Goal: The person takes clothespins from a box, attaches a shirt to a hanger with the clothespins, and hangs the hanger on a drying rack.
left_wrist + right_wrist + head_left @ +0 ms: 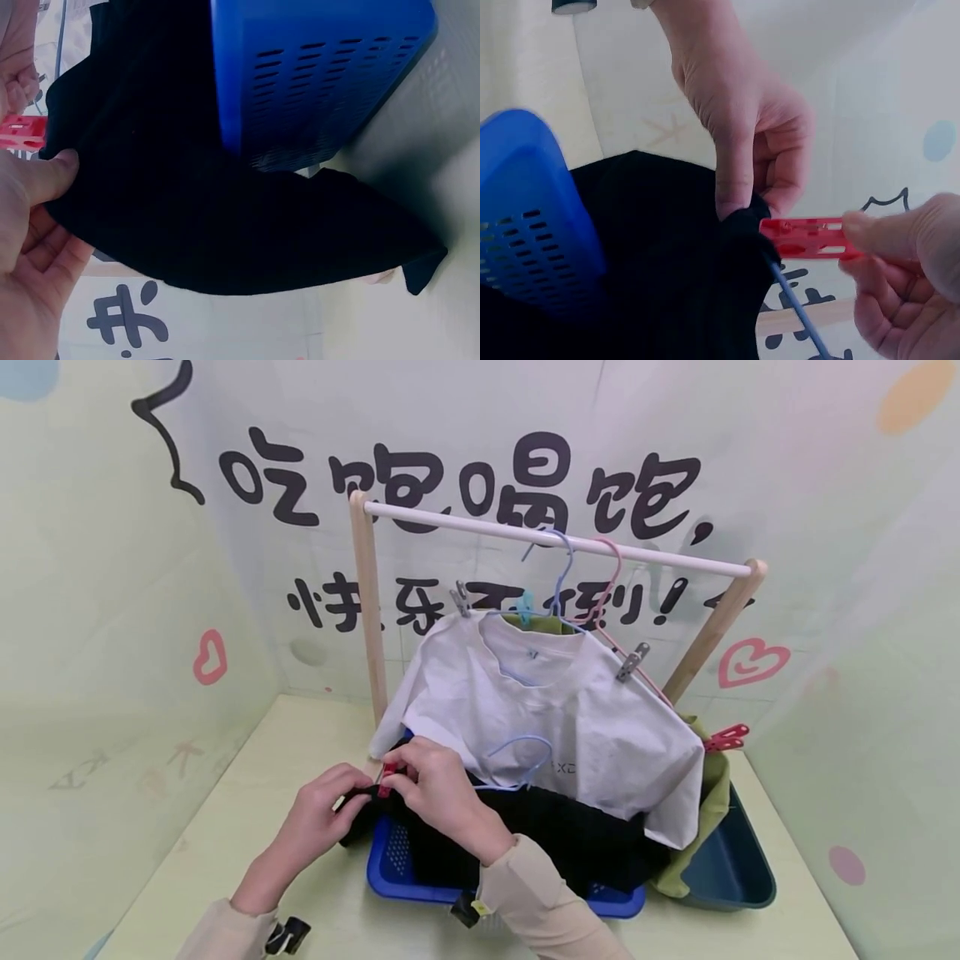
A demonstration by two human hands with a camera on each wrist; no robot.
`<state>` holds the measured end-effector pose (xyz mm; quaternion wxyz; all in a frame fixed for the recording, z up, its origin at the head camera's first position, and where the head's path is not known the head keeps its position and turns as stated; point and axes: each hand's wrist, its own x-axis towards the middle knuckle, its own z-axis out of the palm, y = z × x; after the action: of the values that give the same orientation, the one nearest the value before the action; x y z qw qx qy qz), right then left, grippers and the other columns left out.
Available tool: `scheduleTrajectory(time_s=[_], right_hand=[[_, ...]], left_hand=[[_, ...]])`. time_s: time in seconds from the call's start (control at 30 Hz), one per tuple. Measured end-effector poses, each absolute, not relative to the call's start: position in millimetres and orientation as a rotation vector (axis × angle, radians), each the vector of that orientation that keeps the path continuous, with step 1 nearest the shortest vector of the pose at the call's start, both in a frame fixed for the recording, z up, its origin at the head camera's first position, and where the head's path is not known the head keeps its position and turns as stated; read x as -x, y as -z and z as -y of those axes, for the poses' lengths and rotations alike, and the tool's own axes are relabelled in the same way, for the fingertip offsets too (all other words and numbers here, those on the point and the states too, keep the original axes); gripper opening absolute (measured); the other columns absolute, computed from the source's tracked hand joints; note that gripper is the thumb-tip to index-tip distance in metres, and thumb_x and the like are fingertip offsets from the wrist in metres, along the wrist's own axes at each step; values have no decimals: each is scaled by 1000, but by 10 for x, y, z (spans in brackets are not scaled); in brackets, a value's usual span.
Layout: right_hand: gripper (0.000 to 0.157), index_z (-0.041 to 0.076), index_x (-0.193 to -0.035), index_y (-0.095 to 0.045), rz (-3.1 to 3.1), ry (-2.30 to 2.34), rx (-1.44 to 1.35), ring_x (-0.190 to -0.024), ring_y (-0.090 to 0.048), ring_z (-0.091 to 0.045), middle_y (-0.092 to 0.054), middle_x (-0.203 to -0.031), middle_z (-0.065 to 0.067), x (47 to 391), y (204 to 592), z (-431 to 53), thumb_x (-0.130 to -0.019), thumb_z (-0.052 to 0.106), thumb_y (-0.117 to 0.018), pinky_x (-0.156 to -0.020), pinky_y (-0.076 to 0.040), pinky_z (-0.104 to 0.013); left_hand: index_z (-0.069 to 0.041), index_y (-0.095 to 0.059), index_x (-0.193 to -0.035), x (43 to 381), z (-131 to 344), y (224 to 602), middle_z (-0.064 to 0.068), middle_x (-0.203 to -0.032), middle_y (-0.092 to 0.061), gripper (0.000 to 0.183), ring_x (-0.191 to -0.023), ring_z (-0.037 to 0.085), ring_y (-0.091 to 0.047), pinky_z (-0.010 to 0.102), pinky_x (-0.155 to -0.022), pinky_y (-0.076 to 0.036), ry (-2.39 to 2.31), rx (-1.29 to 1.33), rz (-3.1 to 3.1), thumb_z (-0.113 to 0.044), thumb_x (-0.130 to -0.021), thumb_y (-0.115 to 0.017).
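A black garment [525,827] lies over a blue basket [390,860], with a light-blue hanger [525,740] at its upper edge. My left hand [318,814] pinches the garment's left edge between thumb and fingers, as the left wrist view also shows. Close beside it, my right hand [442,789] pinches a red clothespin [810,238] by its outer end. The clothespin's other end meets the black cloth next to the hanger's arm [802,311]. Whether it bites the cloth fully I cannot tell.
Behind stands a rack with a white rail [480,529]. From it hangs a white shirt [540,710] with metal clips [633,662]. A green garment [708,810] with a red clothespin [726,739] hangs behind the shirt, beside a dark teal tub [738,852].
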<state>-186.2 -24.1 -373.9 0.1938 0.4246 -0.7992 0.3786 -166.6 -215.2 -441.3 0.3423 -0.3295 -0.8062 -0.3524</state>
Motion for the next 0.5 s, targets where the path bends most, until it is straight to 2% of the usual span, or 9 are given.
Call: scheduleTrajectory(time_s=[0.13, 0.2, 0.33, 0.37, 0.43, 0.5], right_hand=[[22, -1, -96, -68, 2252, -1063, -1210, -66, -58, -11, -63, -80, -6, 1870, 3766, 255, -77, 5, -76, -63, -43, -8], [25, -2, -100, -67, 2229, -1066, -1204, -68, -60, -12, -64, -82, -6, 1866, 3788, 267, -77, 4, -75, -66, -45, -10], [24, -2, -99, -67, 2161, -1081, -1166, -69, -60, -12, -65, -81, -6, 1868, 3846, 268, -77, 2, -75, -67, -46, -11], [22, -1, -98, -67, 2153, -1079, -1157, -69, -59, -11, -65, -80, -5, 1868, 3856, 264, -77, 2, -75, -66, -45, -11], [17, 0, -93, -68, 2139, -1083, -1158, -68, -58, -10, -65, -78, -4, 1868, 3866, 253, -77, 1, -74, -65, -44, -11], [13, 2, -89, -68, 2137, -1074, -1174, -67, -56, -9, -64, -76, -3, 1868, 3860, 244, -77, 0, -74, -64, -43, -10]], left_hand=[[-3, -64, -84, 1681, 2140, 4430, 3, -84, -61, 40, -73, 14, -55, 17, -64, -44, 918, 874, 2066, 24, -56, -73], [-3, -64, -86, 1687, 2136, 4440, 4, -85, -61, 23, -75, 14, -56, 17, -66, -44, 944, 881, 2062, 13, -71, -72], [-2, -64, -87, 1692, 2127, 4433, 4, -85, -62, 18, -75, 14, -56, 16, -67, -44, 974, 883, 2067, 10, -75, -71], [-2, -64, -87, 1692, 2129, 4434, 4, -85, -62, 19, -75, 14, -56, 16, -67, -44, 974, 879, 2073, 10, -74, -71], [-3, -64, -86, 1691, 2131, 4427, 4, -85, -62, 38, -74, 14, -57, 16, -65, -44, 956, 875, 2073, 23, -59, -73], [-4, -64, -85, 1692, 2134, 4427, 3, -84, -62, 42, -73, 14, -57, 17, -63, -44, 942, 872, 2071, 24, -56, -74]])
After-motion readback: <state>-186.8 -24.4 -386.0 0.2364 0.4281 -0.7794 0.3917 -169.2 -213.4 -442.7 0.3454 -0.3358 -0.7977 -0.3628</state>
